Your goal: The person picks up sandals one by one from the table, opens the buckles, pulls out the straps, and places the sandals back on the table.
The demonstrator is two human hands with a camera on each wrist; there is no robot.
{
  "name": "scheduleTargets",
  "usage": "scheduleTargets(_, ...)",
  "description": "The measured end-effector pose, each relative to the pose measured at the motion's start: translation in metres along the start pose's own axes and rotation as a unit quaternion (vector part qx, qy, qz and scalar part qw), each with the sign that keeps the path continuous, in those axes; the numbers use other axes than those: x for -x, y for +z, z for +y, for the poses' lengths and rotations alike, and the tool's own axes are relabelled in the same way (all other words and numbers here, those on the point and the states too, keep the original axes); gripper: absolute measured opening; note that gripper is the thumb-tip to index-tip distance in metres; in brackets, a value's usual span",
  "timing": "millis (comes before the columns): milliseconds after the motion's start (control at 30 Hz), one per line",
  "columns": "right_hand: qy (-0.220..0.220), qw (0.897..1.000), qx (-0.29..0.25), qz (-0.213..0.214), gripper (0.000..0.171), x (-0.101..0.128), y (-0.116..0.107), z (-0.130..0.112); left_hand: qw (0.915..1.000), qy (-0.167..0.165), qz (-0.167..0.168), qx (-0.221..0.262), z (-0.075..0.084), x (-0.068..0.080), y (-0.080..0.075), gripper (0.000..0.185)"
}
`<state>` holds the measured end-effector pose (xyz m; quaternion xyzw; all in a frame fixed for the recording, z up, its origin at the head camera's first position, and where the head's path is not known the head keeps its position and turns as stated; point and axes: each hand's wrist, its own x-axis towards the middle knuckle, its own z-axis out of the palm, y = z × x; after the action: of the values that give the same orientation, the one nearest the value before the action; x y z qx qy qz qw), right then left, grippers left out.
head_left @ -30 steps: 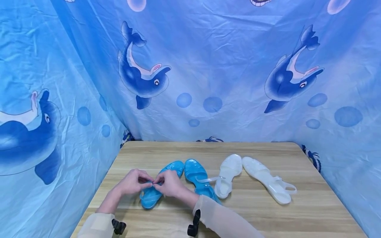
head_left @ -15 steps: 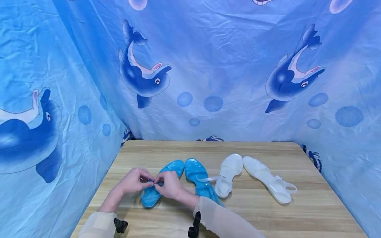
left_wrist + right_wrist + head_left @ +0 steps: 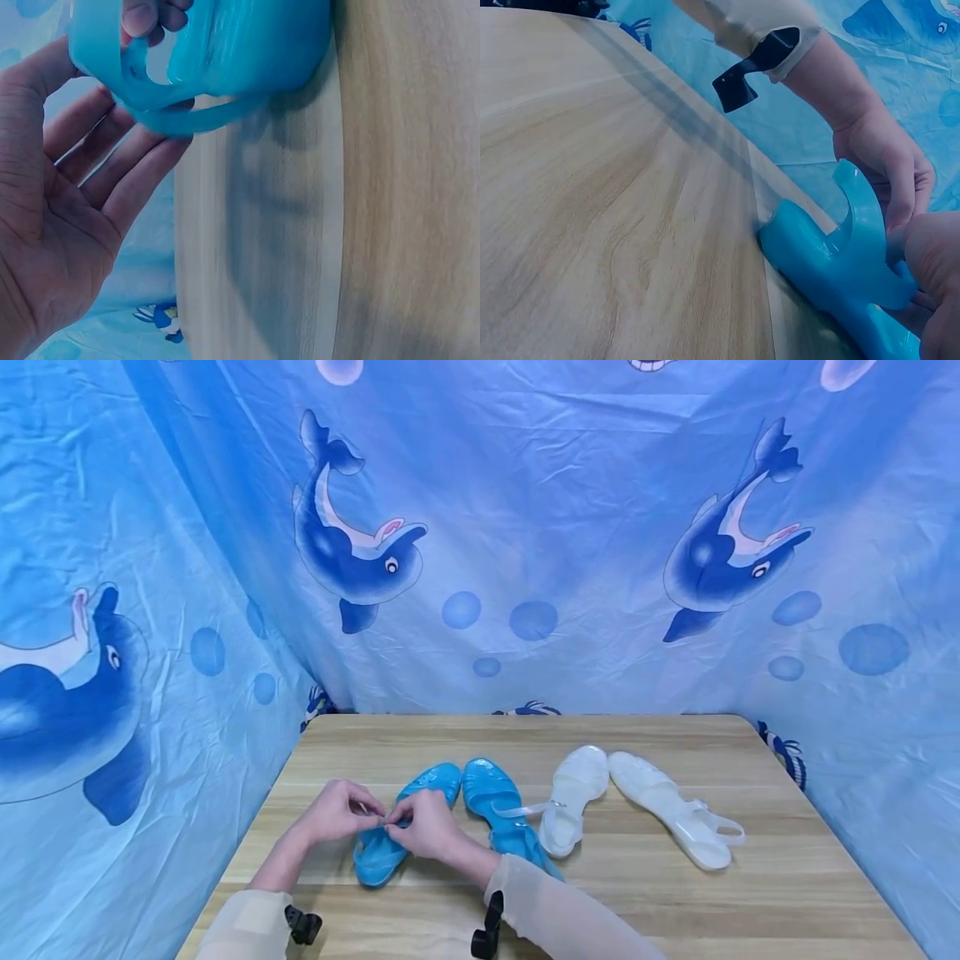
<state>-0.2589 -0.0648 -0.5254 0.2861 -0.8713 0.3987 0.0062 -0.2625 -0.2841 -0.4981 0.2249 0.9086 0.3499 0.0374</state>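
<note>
A blue jelly sandal (image 3: 433,780) lies at the front left of the wooden table (image 3: 615,893). My left hand (image 3: 339,812) and right hand (image 3: 426,824) meet over its heel end, and both pinch its ankle strap (image 3: 154,114) between thumb and fingertips. In the left wrist view my left hand (image 3: 52,217) lies with its fingers under the strap loop, and the sandal (image 3: 247,45) rests on the table. The right wrist view shows the sandal (image 3: 821,274), its raised strap (image 3: 861,214) and my left hand (image 3: 881,161) behind it.
A second blue sandal (image 3: 491,795) lies just right of the first, partly under my right sleeve (image 3: 555,914). Two translucent white sandals (image 3: 573,793) (image 3: 670,808) lie further right. A blue dolphin-print cloth (image 3: 525,527) hangs behind and at both sides.
Both hands stay at the blue sandal's strap, with only small finger shifts. The head view has drifted slightly.
</note>
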Motion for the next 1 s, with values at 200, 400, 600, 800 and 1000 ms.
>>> scheduleTargets(200,0.008,1.0,-0.024,-0.006,0.003,-0.0007,-0.002,0.0021,0.9993,0.032,-0.005,0.021,-0.0048,0.002,0.0001,0.005)
scheduleTargets(400,0.001,1.0,-0.03,0.001,0.006,-0.0026,-0.0024,0.0012,0.9984,0.034,-0.021,0.04,-0.0059,0.0032,-0.0017,0.009)
scheduleTargets(600,0.012,1.0,-0.022,-0.006,0.005,0.0003,-0.0006,0.0014,0.998,0.036,-0.033,0.041,-0.0049,0.0082,-0.0039,0.011)
scheduleTargets(800,0.007,1.0,-0.027,-0.01,0.005,0.0023,-0.0026,0.0021,0.9985,0.039,-0.024,0.029,-0.0038,0.0096,-0.0035,0.009)
scheduleTargets(1000,-0.001,0.999,-0.029,-0.014,0.006,-0.0001,-0.0025,0.0004,0.9989,0.028,-0.027,0.028,-0.004,0.0095,-0.0021,0.012)
